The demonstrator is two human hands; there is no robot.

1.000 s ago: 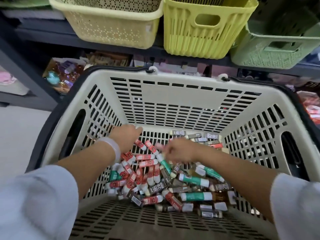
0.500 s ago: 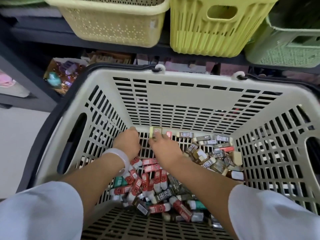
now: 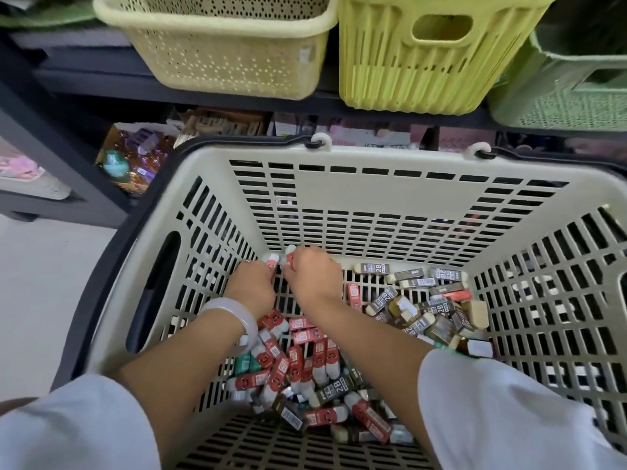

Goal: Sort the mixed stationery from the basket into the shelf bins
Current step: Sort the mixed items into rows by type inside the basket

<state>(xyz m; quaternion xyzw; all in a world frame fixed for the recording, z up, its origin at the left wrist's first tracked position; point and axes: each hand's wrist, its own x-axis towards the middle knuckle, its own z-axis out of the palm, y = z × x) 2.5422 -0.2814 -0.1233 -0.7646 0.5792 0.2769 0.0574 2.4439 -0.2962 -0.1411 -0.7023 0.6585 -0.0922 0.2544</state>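
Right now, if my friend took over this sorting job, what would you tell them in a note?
Left hand: holds red-and-white erasers at the far end of the basket.
Right hand: holds another red-and-white eraser, right next to the left.
Things: red-sleeved erasers piled near the person, dark 2B erasers piled at the right.
Done: the erasers look roughly grouped by colour; nothing is seen going into a bin yet.
Left: carry each group up to the shelf bins above.

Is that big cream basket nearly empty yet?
No. The basket holds many erasers across its floor, though well below its rim.
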